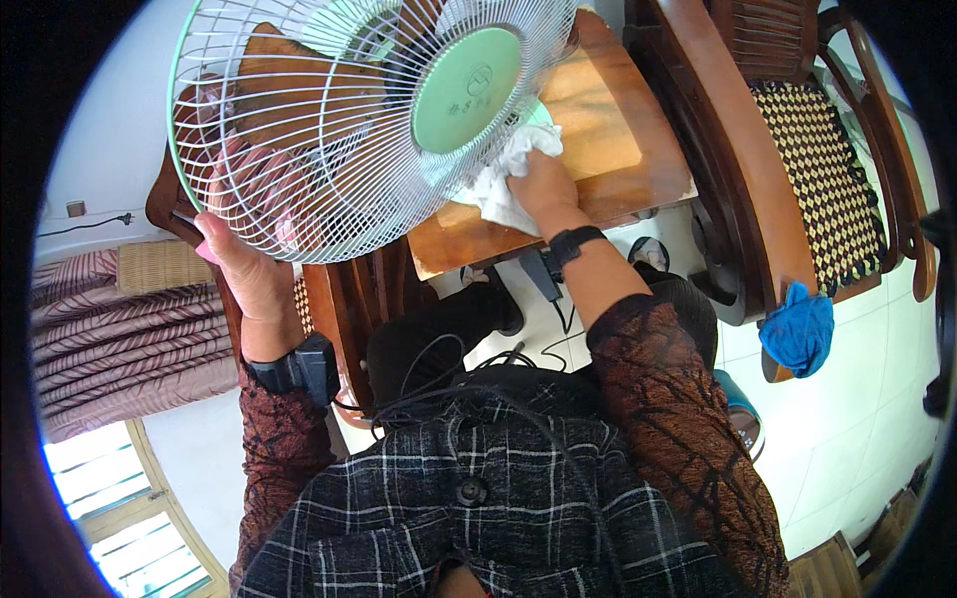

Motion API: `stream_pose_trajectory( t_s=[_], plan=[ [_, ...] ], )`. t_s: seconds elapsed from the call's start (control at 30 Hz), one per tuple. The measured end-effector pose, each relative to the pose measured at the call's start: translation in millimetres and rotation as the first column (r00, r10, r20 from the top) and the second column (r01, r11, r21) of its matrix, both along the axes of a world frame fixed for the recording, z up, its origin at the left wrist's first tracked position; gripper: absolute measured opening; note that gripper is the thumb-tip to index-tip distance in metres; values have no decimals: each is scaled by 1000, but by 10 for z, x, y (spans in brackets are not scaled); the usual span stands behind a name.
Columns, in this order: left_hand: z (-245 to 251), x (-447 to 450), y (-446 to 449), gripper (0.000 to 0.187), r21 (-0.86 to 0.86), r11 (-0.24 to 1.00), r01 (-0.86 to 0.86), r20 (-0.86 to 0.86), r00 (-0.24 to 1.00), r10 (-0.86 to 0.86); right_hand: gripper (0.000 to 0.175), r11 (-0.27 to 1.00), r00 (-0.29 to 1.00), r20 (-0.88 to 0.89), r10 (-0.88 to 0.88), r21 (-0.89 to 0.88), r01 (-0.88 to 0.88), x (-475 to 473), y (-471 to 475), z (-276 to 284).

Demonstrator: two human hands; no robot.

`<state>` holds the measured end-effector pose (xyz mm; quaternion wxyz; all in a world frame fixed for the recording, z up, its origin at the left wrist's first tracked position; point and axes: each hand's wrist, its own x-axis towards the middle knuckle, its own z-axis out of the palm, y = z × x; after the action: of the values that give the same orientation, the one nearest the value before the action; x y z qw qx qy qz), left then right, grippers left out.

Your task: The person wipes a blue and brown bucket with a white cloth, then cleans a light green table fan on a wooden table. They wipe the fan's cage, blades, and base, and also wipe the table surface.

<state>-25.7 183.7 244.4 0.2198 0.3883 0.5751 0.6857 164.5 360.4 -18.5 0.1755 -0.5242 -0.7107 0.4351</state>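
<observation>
An electric fan with a white wire guard (329, 142) and a mint-green centre cap (467, 90) stands over a small wooden table. The cap bears a logo and writing. My left hand (250, 276) holds the guard's green rim at its lower left; the thumb lies along the front, and most of the fingers are hidden behind. In my right hand (546, 187) is a bunched white cloth (505, 183). That cloth lies over part of the fan's mint-green base, just below the guard. Whether it also touches the wires I cannot tell.
The wooden table (478, 243) has a worn front edge. A dark wooden armchair (740, 149) stands at right, with a blue cloth (800, 329) draped over its arm end. Black cables (516, 359) hang near my lap. A patterned curtain (142, 351) is at left.
</observation>
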Motion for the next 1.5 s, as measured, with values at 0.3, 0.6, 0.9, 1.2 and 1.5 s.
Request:
stream_pose_trajectory(
  t_s=[0.3,0.6,0.9,1.2,1.5],
  plan=[
    [-30,-5,12,83,56,997,60,-21,998,-59,56,971,933,-335,-132,146,190,703,-262,106],
    [-36,89,13,85,59,995,80,18,997,-81,60,939,802,-589,-99,212,271,-64,-427,647],
    [-18,117,-29,94,-42,999,18,-68,997,-21,45,950,857,-512,-62,234,208,-246,-423,188],
    [-25,79,22,88,30,999,30,-20,999,-29,46,971,958,-258,122,230,-61,-27,-356,-50],
    [-30,146,43,89,45,998,34,-29,999,-33,46,971,726,-660,-194,-233,48,305,-573,307]
  ],
)
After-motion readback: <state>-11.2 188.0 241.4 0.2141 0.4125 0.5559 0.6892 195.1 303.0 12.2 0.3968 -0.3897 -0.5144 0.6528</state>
